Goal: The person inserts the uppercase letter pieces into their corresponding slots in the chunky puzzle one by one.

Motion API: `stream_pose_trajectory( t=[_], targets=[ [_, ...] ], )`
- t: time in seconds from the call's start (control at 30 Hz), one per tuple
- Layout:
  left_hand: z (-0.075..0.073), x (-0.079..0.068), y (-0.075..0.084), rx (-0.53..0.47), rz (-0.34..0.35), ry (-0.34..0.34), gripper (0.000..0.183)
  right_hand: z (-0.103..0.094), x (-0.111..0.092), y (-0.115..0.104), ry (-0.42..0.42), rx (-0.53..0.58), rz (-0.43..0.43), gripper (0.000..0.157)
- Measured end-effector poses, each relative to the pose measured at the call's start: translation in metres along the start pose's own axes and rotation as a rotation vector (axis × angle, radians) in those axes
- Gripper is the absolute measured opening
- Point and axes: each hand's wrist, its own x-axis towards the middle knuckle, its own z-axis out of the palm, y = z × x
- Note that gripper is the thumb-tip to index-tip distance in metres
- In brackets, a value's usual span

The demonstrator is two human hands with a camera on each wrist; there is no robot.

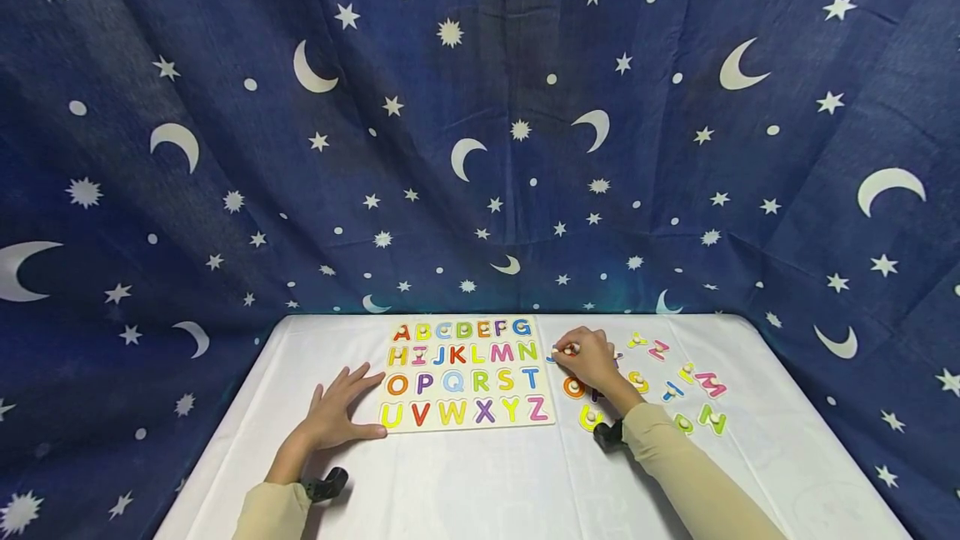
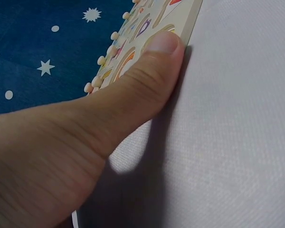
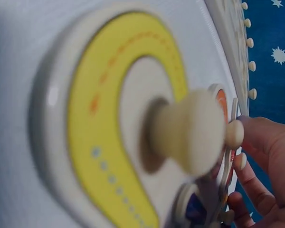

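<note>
A wooden alphabet puzzle board point(image 1: 491, 394) lies on the table, with knobbed letters along its top row and at H and I. My left hand point(image 1: 337, 411) rests at its left edge, fingers spread. In the left wrist view the thumb point(image 2: 154, 66) presses on the board's corner. Right of the board, my right hand point(image 1: 596, 361) pinches a blue J piece point(image 1: 551, 358), its fingertips covering much of it. Close by are an orange O piece point(image 1: 573, 387) and a yellow U piece point(image 1: 585, 418). In the right wrist view a yellow piece point(image 3: 88, 118) fills the foreground.
More knobbed letters lie scattered at the right, including a yellow S point(image 1: 638, 381), a blue T point(image 1: 672, 392), a pink M point(image 1: 710, 385) and a green N point(image 1: 713, 420). White cloth point(image 1: 480, 482) covers the table. A dark blue star-and-moon curtain point(image 1: 480, 107) hangs behind it.
</note>
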Motion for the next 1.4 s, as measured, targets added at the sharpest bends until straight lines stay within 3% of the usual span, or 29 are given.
stream_pose_trajectory(
  t=[0.27, 0.4, 0.73, 1.03, 1.4],
  targets=[
    [0.0, 0.0, 0.002, 0.001, -0.005, -0.007, 0.103, 0.0, -0.002, -0.008, 0.038, 0.015, -0.023, 0.009],
    [0.0, -0.001, 0.002, 0.004, -0.003, -0.005, 0.103, 0.002, -0.001, -0.016, 0.061, 0.074, -0.041, 0.01],
    [0.002, 0.001, -0.005, -0.006, 0.011, 0.005, 0.104, 0.015, 0.006, -0.053, 0.044, 0.191, -0.09, 0.012],
    [0.001, 0.0, -0.002, -0.01, 0.013, 0.006, 0.103, 0.04, 0.014, -0.093, -0.001, 0.258, -0.114, 0.011],
    [0.0, -0.001, -0.003, -0.002, 0.015, 0.007, 0.102, 0.082, 0.021, -0.133, -0.003, 0.235, -0.144, 0.008]
  ],
)
